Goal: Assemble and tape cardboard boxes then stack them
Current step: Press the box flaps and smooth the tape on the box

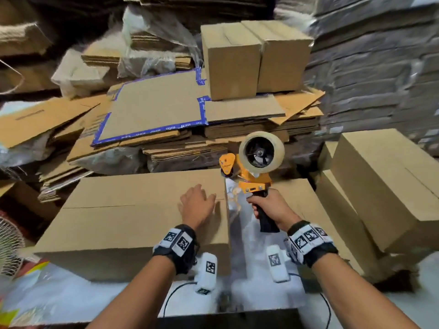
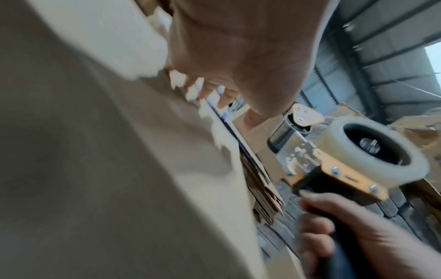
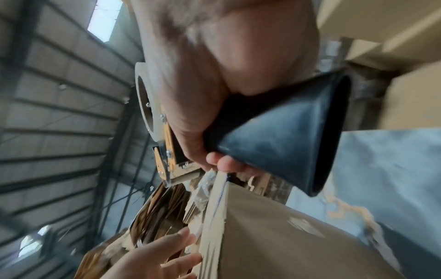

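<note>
Cardboard box (image 1: 133, 217) lies near me, left of centre. I press my left hand (image 1: 197, 205), fingers flat, on its right end. My right hand (image 1: 268, 207) grips the tape dispenser (image 1: 254, 167) handle, just right of the box.

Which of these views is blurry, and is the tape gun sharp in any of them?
Head view: centre sharp, tape gun crisp, edges smeared and bowed. Left wrist view: cardboard box a soft blur, the gun fairly clear. Right wrist view: motion-blurred wall; the right hand hides most of the gun.

Five assembled boxes (image 1: 133, 217), one tape dispenser (image 1: 251, 167)
</note>
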A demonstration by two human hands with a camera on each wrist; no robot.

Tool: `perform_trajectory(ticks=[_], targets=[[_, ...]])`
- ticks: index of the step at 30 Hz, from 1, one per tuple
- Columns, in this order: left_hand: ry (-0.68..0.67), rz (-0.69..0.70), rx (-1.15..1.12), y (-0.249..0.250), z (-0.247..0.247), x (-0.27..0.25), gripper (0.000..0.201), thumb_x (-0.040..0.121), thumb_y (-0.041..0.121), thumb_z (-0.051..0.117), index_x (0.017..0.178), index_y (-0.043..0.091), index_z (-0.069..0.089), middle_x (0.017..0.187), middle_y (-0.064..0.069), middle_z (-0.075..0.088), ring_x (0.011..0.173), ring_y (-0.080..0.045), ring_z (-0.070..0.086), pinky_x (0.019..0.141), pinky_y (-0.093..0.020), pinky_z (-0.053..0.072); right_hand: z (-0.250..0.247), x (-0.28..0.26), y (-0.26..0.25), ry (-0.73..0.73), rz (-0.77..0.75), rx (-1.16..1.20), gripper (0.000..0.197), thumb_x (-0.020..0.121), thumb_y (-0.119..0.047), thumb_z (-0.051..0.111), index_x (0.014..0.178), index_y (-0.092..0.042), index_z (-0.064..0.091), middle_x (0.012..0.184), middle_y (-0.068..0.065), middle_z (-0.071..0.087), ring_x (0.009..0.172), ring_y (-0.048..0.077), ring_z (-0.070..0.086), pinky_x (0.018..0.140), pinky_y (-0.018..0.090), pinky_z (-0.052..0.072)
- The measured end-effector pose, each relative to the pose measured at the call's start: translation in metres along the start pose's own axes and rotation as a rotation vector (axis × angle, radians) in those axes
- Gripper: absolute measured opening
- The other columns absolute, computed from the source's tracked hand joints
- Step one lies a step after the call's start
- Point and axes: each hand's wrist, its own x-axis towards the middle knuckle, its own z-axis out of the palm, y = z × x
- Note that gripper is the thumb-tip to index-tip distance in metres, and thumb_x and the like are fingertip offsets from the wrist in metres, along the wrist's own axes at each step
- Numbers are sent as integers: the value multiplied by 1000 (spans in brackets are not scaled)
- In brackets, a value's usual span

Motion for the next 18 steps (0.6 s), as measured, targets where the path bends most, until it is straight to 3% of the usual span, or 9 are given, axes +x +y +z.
perform_trajectory(ticks=[3, 6, 9, 12, 13, 15, 18], targets=[[50, 66, -86, -38, -35, 6, 69, 89, 52, 54, 144, 12, 48, 143, -19, 52, 130, -37, 49, 110, -50, 40, 19, -1, -29, -25, -147, -225, 16, 88, -8, 75, 79, -7, 62, 53, 3, 54, 48, 17, 47, 49, 27, 42], [164, 65, -17, -93, -84, 17, 58, 92, 43, 61, 139, 9, 54, 137, -18, 56, 127, -36, 52, 108, -49, 42, 56, 1, -51, -86, -236, -361, 19, 86, -18, 79, 77, -8, 65, 52, -4, 54, 50, 13, 46, 53, 28, 39], [296, 7, 115, -157, -143, 25, 47, 94, 33, 66, 134, 10, 59, 133, -18, 59, 125, -36, 51, 107, -47, 41, 112, 3, -72, -144, -302, -494, 13, 86, -18, 78, 78, -20, 68, 51, -11, 60, 48, 3, 49, 56, 24, 42], [354, -144, 184, -226, -199, 39, 51, 94, 36, 66, 136, 9, 57, 133, -20, 57, 127, -39, 49, 104, -52, 42, 173, 10, -85, -259, -293, -538, 8, 87, -10, 75, 86, -18, 72, 56, -9, 63, 53, 10, 57, 52, 25, 47], [351, -192, 199, -248, -213, 43, 55, 93, 38, 65, 139, 9, 54, 135, -21, 55, 130, -41, 47, 106, -54, 41, 194, 13, -89, -287, -285, -556, 3, 87, -10, 75, 89, -11, 73, 60, -4, 64, 55, 14, 59, 51, 25, 49], [275, -221, 176, -282, -232, 46, 65, 94, 40, 64, 146, 8, 44, 143, -21, 50, 134, -40, 45, 109, -53, 39, 232, 21, -94, -318, -276, -599, 12, 87, -13, 76, 94, -3, 73, 68, 6, 65, 56, 17, 59, 52, 27, 51], [96, -129, 66, -304, -234, 38, 55, 96, 32, 64, 141, 7, 45, 143, -15, 51, 130, -32, 49, 101, -36, 40, 286, 33, -103, -378, -273, -655, 9, 87, -13, 74, 92, -6, 73, 64, 3, 61, 53, 17, 53, 50, 29, 45]])
